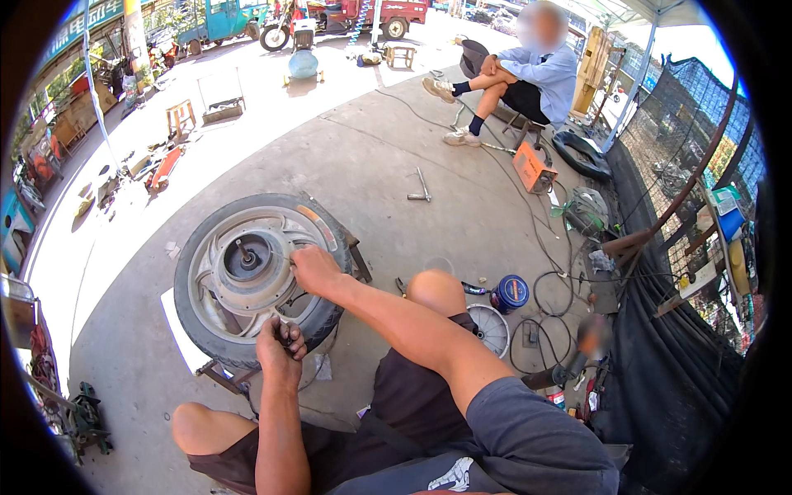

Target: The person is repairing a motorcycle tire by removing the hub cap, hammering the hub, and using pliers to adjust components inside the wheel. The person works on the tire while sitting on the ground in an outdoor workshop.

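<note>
A scooter wheel (202, 309) with a black tyre and a pale spoked rim lies flat on a low metal stand in front of me. At its middle is a round hub (262, 285), with a dark axle (245, 256) standing up from it. My right hand (315, 271) is closed in a pinch at the hub's right edge; whatever is between the fingertips is too small to name. Over the near edge of the tyre, my left hand (281, 350) is palm up with curled fingers. Something small and dark seems to be in it, but I cannot make out what.
To my right are a blue tub (510, 293), a round metal wheel cover (488, 330) and looping cables. Farther off, a T-shaped wrench (421, 186) lies on the concrete. A seated person (536, 78) is beside an orange machine (535, 168) and a loose tyre (582, 157).
</note>
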Demonstrator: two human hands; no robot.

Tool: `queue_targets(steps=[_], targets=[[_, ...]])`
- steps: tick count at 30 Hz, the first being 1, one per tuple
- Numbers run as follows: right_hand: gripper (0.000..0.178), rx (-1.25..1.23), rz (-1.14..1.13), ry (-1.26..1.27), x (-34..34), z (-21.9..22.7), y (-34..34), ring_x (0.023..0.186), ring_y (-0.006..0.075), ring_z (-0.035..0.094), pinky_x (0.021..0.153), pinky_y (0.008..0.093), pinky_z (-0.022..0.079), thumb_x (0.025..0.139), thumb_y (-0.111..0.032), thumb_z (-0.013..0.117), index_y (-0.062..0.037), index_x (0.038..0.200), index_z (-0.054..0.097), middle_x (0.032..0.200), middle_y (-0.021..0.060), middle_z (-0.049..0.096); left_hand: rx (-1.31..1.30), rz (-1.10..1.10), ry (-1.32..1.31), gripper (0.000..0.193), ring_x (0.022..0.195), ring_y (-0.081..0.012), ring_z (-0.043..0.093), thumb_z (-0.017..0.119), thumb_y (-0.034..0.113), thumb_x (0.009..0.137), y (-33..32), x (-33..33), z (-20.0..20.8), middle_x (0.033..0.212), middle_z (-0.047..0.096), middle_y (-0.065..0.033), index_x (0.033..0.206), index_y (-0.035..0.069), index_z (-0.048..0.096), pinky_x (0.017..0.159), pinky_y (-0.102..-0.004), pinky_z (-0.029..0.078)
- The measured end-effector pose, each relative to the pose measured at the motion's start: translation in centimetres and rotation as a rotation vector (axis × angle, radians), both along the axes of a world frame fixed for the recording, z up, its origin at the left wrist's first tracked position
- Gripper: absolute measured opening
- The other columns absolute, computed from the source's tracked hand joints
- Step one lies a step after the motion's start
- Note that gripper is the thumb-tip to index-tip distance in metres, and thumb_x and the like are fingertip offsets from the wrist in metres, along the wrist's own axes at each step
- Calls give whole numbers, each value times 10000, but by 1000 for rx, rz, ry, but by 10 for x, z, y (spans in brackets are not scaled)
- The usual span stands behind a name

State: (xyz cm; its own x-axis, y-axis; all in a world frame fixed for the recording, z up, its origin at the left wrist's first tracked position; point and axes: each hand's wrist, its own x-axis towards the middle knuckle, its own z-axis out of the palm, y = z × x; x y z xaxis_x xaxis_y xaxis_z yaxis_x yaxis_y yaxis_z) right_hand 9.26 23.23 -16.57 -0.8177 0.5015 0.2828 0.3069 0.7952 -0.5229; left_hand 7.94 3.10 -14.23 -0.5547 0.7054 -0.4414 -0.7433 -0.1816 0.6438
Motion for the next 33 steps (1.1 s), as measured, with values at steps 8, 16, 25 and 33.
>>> queue_targets(steps=[8, 16, 25, 33], targets=[[157, 6, -25, 8, 2, 3, -5, 940, 434, 670, 828, 493, 545, 847, -118, 635, 7, 903, 712, 959, 293, 669, -5, -17, 4, 312, 463, -109, 321, 461, 318, 981, -3, -2, 0, 620, 420, -17, 734, 134, 416, 413, -253, 222], [172, 13, -33, 13, 1, -2, -4, 965, 440, 662, 845, 495, 540, 861, -122, 608, 7, 913, 709, 1005, 301, 655, -29, 10, 48, 280, 439, -97, 294, 473, 321, 989, -2, -1, 1, 581, 363, 14, 784, 135, 433, 397, -253, 206], [175, 15, -19, 5, 1, 0, -3, 960, 445, 663, 837, 497, 543, 860, -132, 623, 14, 906, 709, 993, 307, 655, -37, 34, 72, 285, 423, -94, 278, 485, 307, 994, -2, -1, 6, 559, 339, 25, 771, 136, 439, 385, -250, 198], [182, 14, -6, 25, 0, -3, -3, 946, 433, 669, 833, 488, 545, 858, -149, 635, 11, 896, 712, 967, 301, 662, -35, 17, 149, 300, 415, -88, 306, 488, 297, 998, -3, -1, 12, 557, 350, 25, 762, 119, 438, 376, -253, 210]])
